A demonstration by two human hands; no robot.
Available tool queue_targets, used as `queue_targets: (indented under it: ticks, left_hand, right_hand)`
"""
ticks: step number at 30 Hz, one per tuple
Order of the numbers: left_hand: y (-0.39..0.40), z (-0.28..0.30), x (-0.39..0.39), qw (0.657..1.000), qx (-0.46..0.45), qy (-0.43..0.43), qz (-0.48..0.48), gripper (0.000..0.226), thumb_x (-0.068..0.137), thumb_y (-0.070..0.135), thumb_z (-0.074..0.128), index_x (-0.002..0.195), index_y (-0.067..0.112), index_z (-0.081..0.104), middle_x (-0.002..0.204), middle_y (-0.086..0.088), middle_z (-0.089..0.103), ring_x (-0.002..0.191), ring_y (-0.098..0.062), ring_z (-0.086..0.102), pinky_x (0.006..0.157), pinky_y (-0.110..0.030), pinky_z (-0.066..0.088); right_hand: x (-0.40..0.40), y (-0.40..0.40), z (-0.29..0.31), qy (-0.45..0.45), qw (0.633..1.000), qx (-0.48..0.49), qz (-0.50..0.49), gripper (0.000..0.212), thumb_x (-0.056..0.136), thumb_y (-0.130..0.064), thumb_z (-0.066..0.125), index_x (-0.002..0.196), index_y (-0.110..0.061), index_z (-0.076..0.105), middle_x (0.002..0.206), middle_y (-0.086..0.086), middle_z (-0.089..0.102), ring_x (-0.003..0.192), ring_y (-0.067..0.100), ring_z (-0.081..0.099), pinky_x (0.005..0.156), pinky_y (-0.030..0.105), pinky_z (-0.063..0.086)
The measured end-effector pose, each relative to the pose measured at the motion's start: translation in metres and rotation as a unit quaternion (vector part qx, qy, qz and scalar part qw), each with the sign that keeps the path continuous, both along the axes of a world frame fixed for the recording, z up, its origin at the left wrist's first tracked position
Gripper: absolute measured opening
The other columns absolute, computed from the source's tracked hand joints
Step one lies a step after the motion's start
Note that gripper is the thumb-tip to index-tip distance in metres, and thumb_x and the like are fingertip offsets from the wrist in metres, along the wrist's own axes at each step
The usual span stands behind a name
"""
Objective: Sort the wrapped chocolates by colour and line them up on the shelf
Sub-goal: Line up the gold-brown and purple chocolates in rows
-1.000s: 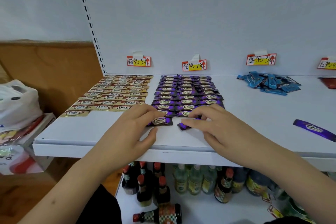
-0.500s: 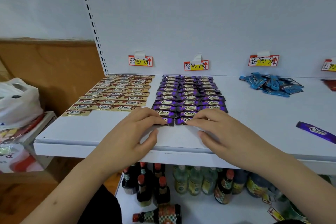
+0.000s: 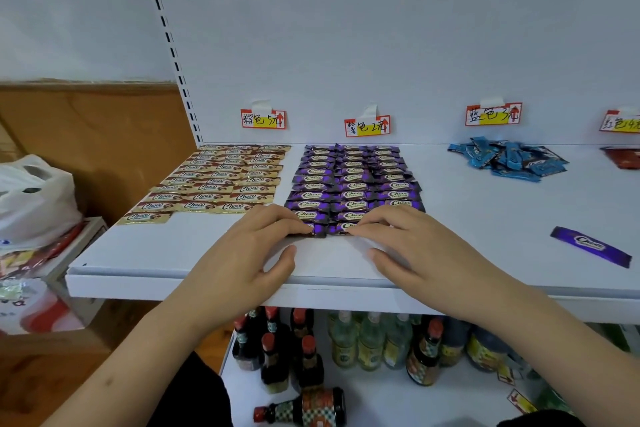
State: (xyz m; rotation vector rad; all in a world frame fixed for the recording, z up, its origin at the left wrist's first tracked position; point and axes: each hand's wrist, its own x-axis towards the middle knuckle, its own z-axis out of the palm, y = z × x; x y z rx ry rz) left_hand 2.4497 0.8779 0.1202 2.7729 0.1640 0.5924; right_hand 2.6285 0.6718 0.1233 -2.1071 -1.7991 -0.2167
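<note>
both hands [image 3: 322,250] fingertips on front purple chocolates [image 3: 329,228], white shelf [image 3: 207,253]

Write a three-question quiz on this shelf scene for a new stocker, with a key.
1. True or false: the blue chocolates are already lined up in neat rows.
2. Which colour do both hands work on? A) gold B) purple C) red
3. Fill in: one purple bar lies alone to the ____ of the purple rows.

Key
1. False: they lie in a loose heap under their price tag, unlike the gold rows.
2. B: the left hand and right hand touch the two front purple chocolates with their fingertips.
3. right, apart from the rows on the shelf.
</note>
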Motion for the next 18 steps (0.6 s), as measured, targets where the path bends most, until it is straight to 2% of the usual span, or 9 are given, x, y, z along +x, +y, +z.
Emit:
queue_targets:
  ticks: [3, 7, 10, 12, 14, 16, 18]
  left_hand:
    - [-0.005, 0.005, 0.003, 1.000, 0.002, -0.010, -0.007, 0.036, 0.096, 0.035, 0.045, 0.130, 0.034, 0.056, 0.124, 0.025, 0.048, 0.123, 0.004, 0.041, 0.099, -0.006, 0.027]
    - [-0.017, 0.015, 0.025, 0.999, 0.007, -0.030, -0.041, 0.037, 0.096, 0.041, 0.042, 0.128, 0.034, 0.058, 0.123, 0.025, 0.049, 0.120, 0.004, 0.043, 0.097, -0.010, 0.032]
    - [-0.028, 0.015, 0.048, 0.998, 0.023, -0.035, -0.053, 0.047, 0.093, 0.050, 0.036, 0.128, 0.031, 0.060, 0.124, 0.021, 0.050, 0.117, 0.001, 0.044, 0.096, -0.022, 0.037]
    - [-0.033, 0.011, 0.059, 0.998, 0.025, -0.029, -0.056, 0.047, 0.093, 0.050, 0.038, 0.128, 0.028, 0.061, 0.124, 0.019, 0.050, 0.117, 0.000, 0.044, 0.098, -0.024, 0.038]
    - [-0.034, 0.006, 0.065, 0.998, 0.023, -0.019, -0.057, 0.044, 0.094, 0.048, 0.040, 0.128, 0.030, 0.061, 0.124, 0.021, 0.049, 0.117, -0.001, 0.045, 0.099, -0.026, 0.039]
    - [-0.034, 0.004, 0.065, 0.998, 0.017, -0.017, -0.052, 0.041, 0.096, 0.048, 0.040, 0.127, 0.032, 0.061, 0.124, 0.022, 0.049, 0.117, -0.001, 0.044, 0.098, -0.025, 0.038]
    - [-0.034, 0.004, 0.063, 0.999, -0.001, -0.015, -0.047, 0.035, 0.098, 0.046, 0.044, 0.126, 0.032, 0.061, 0.123, 0.022, 0.049, 0.117, 0.000, 0.042, 0.097, -0.023, 0.034]
  right_hand:
    - [0.005, -0.013, 0.007, 0.009, 1.000, 0.019, -0.022, 0.042, 0.098, -0.041, 0.041, 0.136, -0.028, 0.054, 0.128, -0.016, 0.049, 0.115, 0.003, 0.046, 0.097, 0.024, 0.041]
    - [0.028, -0.057, 0.022, 0.022, 0.990, 0.039, -0.135, 0.035, 0.097, -0.038, 0.053, 0.132, -0.031, 0.054, 0.126, -0.017, 0.049, 0.111, 0.002, 0.045, 0.088, 0.021, 0.039]
    - [0.054, -0.103, 0.026, 0.038, 0.962, 0.033, -0.269, 0.034, 0.094, -0.040, 0.057, 0.126, -0.028, 0.057, 0.124, -0.013, 0.050, 0.112, 0.009, 0.047, 0.088, 0.029, 0.044]
    - [0.070, -0.132, 0.022, 0.049, 0.934, 0.004, -0.353, 0.038, 0.092, -0.042, 0.060, 0.125, -0.024, 0.058, 0.124, -0.006, 0.052, 0.113, 0.016, 0.049, 0.093, 0.033, 0.044]
    - [0.081, -0.152, 0.018, 0.073, 0.919, -0.021, -0.386, 0.036, 0.090, -0.042, 0.063, 0.120, -0.022, 0.062, 0.117, -0.002, 0.055, 0.108, 0.020, 0.053, 0.092, 0.033, 0.045]
    - [0.084, -0.158, 0.018, 0.120, 0.920, -0.015, -0.372, 0.023, 0.089, -0.039, 0.066, 0.105, -0.023, 0.067, 0.103, -0.004, 0.058, 0.093, 0.013, 0.056, 0.078, 0.021, 0.044]
    - [0.085, -0.155, 0.022, 0.154, 0.921, -0.002, -0.357, 0.011, 0.087, -0.033, 0.071, 0.093, -0.026, 0.066, 0.092, -0.010, 0.059, 0.079, 0.004, 0.055, 0.062, 0.011, 0.037]
